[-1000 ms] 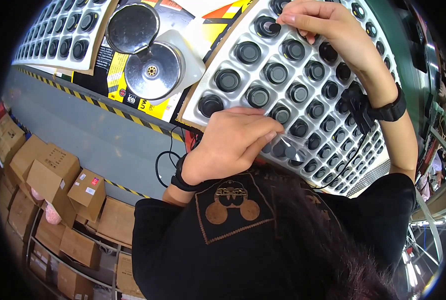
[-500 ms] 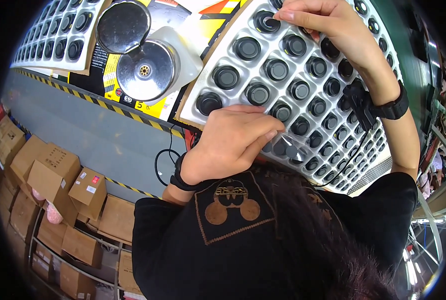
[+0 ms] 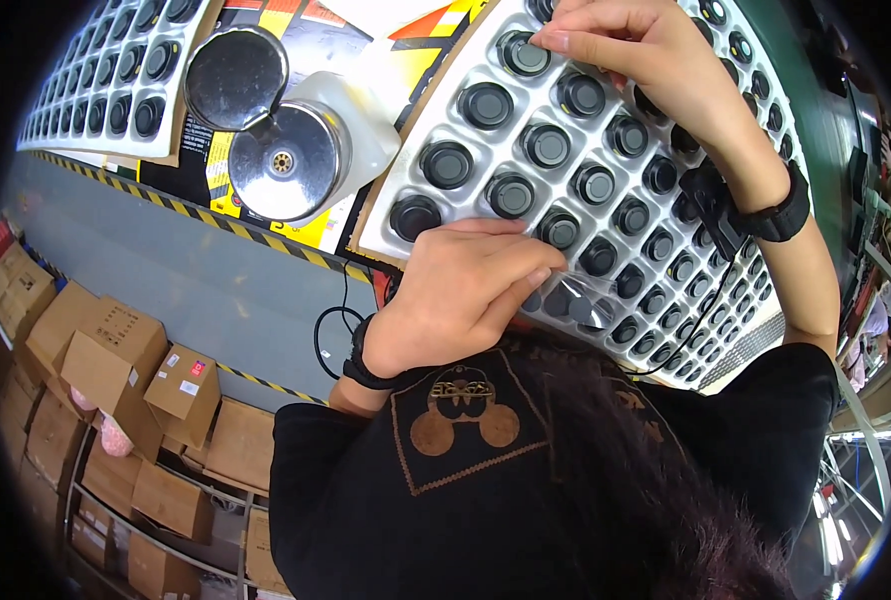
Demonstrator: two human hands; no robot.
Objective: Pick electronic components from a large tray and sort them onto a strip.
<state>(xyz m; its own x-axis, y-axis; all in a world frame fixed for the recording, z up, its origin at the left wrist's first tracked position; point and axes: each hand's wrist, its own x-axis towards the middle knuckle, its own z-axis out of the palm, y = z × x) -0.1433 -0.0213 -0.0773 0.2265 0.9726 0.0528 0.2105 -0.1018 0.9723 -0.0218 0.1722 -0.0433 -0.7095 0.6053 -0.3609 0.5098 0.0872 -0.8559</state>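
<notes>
A large white moulded tray [image 3: 378, 225] holds several rows of round black lens-like parts [image 3: 511, 194]. Over its near left part, my left hand [image 3: 471, 292] pinches the edge of a clear plastic sheet [image 3: 588, 305], which curls out to the right with black parts showing through it. Up at the tray's far side, my right hand [image 3: 634, 42] has thumb and forefinger pressed together at the edge of one black part [image 3: 523, 54]. Whatever lies between those fingertips is too small or hidden to make out. Both wrists wear black bands.
Left of the tray stands a translucent bottle [image 3: 371, 140] with a metal pump top [image 3: 288, 165] and its round lid [image 3: 236, 78] flipped up. A second tray [image 3: 116, 65] of black parts lies far left. Cardboard boxes [image 3: 116, 340] fill a rack beyond the striped table edge [image 3: 216, 218].
The whole view has shifted slightly. My right fingertips remain at the same black part, and my left hand keeps its pinch on the clear sheet.
</notes>
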